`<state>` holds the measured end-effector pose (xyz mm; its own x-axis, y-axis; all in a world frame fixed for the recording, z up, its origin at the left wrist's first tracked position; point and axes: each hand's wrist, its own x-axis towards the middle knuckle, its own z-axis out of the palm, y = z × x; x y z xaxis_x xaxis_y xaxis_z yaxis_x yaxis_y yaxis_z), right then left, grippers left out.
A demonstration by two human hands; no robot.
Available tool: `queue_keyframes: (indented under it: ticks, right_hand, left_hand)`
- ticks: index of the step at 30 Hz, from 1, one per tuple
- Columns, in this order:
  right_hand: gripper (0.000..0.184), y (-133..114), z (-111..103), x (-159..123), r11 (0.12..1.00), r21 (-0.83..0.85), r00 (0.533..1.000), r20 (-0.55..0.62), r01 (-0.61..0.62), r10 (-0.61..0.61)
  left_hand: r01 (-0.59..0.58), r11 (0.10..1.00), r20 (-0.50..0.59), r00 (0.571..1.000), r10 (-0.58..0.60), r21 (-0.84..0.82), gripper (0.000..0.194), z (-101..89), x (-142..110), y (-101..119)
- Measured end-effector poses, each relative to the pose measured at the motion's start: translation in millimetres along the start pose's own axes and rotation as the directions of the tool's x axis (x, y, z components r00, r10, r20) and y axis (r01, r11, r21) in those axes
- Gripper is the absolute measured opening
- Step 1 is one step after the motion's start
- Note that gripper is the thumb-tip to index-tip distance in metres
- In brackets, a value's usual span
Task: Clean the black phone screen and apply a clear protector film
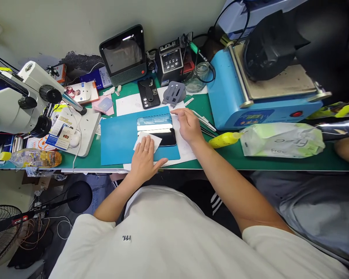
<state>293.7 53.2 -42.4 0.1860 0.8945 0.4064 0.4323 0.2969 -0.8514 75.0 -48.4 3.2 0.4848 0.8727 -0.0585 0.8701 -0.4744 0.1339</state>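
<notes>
My left hand (pixel 144 159) lies flat with fingers stretched out, pressing a white tissue (pixel 156 142) over the left end of a dark phone screen (pixel 168 138). The screen rests on a blue mat (pixel 120 135). Just beyond it is a clear, pale-blue rectangular piece (pixel 154 121) with a white strip along its near side. My right hand (pixel 189 124) rests at the mat's right edge, fingers extended and apart, over white paper (pixel 184 149). Nothing shows in its grasp. A phone in a black case (pixel 149 93) lies behind the mat, beside a grey slotted stand (pixel 174 93).
A blue machine with a metal plate (pixel 229 89) stands right, near a yellow tube (pixel 224 140) and a tissue pack (pixel 282 140). To the left are a microscope (pixel 31 97) and a bottle (pixel 36 158). A tablet-like display (pixel 123 54) and soldering station (pixel 170 62) stand behind. Another person's arm (pixel 347 150) reaches in.
</notes>
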Motion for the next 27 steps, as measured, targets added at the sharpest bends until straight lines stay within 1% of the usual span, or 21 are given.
queue_keyframes:
  ticks: [3,7,9,11,14,17,19,21,23,27]
  right_hand:
    - [0.063,0,1,0,1.0,0.013,1.0,-0.01,-0.016,0.016]
    - [0.065,2,1,0,1.0,0.006,1.0,-0.016,-0.025,0.025]
    - [0.066,3,1,0,1.0,-0.001,0.999,-0.018,-0.027,0.027]
    - [0.066,4,1,0,1.0,-0.004,0.999,-0.018,-0.029,0.029]
    - [0.066,4,0,-1,1.0,0.001,0.999,-0.021,-0.027,0.027]
    - [0.065,5,0,-1,1.0,0.007,0.999,-0.026,-0.026,0.026]
    - [0.065,5,-1,-2,1.0,0.011,0.999,-0.019,-0.028,0.029]
    - [0.065,5,-1,-2,1.0,0.014,1.0,-0.01,-0.028,0.028]
    - [0.065,5,-2,-2,1.0,0.012,1.0,-0.008,-0.028,0.028]
    - [0.063,5,-2,-2,0.999,0.012,0.999,-0.002,-0.034,0.034]
  left_hand:
    - [-0.038,0.999,0.0,0.999,0.038,-0.029,0.098,4.1,19,9]
    - [-0.102,0.994,0.007,0.995,0.102,-0.032,0.108,10.1,44,31]
    - [-0.127,0.991,0.009,0.992,0.128,-0.029,0.109,11.3,54,40]
    - [-0.138,0.99,0.009,0.99,0.139,-0.022,0.108,11.3,59,46]
    - [-0.154,0.988,0.01,0.988,0.154,-0.002,0.104,10.7,52,49]
    - [-0.191,0.982,0.001,0.982,0.191,0.005,0.101,11.8,32,47]
    - [-0.197,0.98,-0.006,0.98,0.197,0.003,0.1,13.0,18,41]
    - [-0.167,0.986,-0.016,0.986,0.167,-0.001,0.098,13.5,7,31]
    - [-0.111,0.994,-0.027,0.993,0.111,-0.005,0.095,12.7,-1,19]
    - [0.003,1.0,-0.026,1.0,-0.003,0.01,0.089,7.4,-10,-6]
